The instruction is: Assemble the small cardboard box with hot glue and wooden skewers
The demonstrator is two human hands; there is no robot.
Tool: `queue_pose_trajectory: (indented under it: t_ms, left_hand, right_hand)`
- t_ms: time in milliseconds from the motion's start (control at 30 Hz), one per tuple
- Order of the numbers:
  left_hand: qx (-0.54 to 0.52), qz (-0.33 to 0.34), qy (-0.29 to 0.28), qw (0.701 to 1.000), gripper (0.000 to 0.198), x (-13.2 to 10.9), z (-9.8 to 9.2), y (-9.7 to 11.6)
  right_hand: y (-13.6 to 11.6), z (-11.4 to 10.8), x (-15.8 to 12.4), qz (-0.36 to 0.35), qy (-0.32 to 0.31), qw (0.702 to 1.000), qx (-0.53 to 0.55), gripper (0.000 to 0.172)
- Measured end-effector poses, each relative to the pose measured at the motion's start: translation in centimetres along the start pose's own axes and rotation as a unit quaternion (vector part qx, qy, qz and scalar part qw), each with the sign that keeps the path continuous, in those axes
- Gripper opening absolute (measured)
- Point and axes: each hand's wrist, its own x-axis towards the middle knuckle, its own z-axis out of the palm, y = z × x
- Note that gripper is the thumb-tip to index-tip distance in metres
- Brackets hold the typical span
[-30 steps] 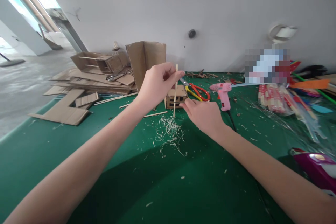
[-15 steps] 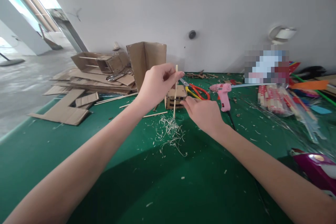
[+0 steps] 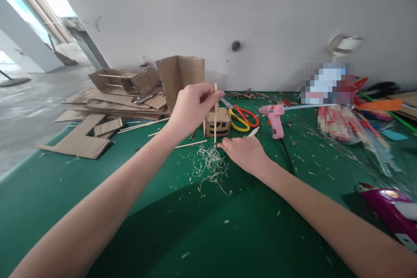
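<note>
My left hand (image 3: 197,103) is closed, pinching a thin wooden stick (image 3: 215,119) near its top. The stick stands upright, its lower end just over a heap of curly pale shavings (image 3: 211,163). My right hand (image 3: 244,152) is closed beside the stick's lower end. A slim pale tool end (image 3: 254,131) sticks out behind the right hand; the rest is hidden in the fingers. Right behind the stick sits a small cardboard box (image 3: 223,122) with cut-out slots. Scissors (image 3: 243,117) with red and yellow handles lie beside that box.
A pink glue gun (image 3: 276,119) stands to the right, its cord trailing forward. Cardboard sheets (image 3: 94,104) and a cardboard structure (image 3: 124,80) are piled at left. Bagged sticks (image 3: 339,124) lie at right, with a purple device (image 3: 387,210) nearer. Loose sticks (image 3: 190,143) lie on the green table (image 3: 156,234).
My right hand has moved down along the stick to its lower end, and the pale tool end has come into sight. My left hand still holds the stick upright.
</note>
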Motion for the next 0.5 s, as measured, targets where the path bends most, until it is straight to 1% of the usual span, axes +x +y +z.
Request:
queue_pose_trajectory:
  t_ms: [33, 167, 233, 367, 500]
  left_hand:
    - [0.007, 0.0, 0.002, 1.0, 0.036, -0.1, 0.0, 0.1]
    - [0.021, 0.013, 0.006, 1.0, 0.034, -0.3, 0.1, 0.7]
    - [0.018, 0.017, 0.011, 1.0, 0.034, -0.5, 0.2, 0.9]
    - [0.025, 0.014, 0.02, 0.999, 0.034, -0.7, 0.4, 1.3]
    - [0.025, 0.017, 0.021, 0.999, 0.035, -0.6, 0.3, 1.2]
  right_hand:
    - [0.1, -0.2, 0.1, 0.004, 0.01, 1.0, 0.004, 0.047]
    - [0.7, -1.8, 0.4, 0.056, 0.095, 0.994, -0.003, 0.051]
    - [0.9, -2.7, 0.5, 0.069, 0.116, 0.991, -0.009, 0.051]
    - [0.8, -3.3, 0.5, 0.072, 0.118, 0.99, -0.021, 0.05]
    - [0.4, -2.4, 0.1, 0.068, 0.098, 0.992, -0.028, 0.051]
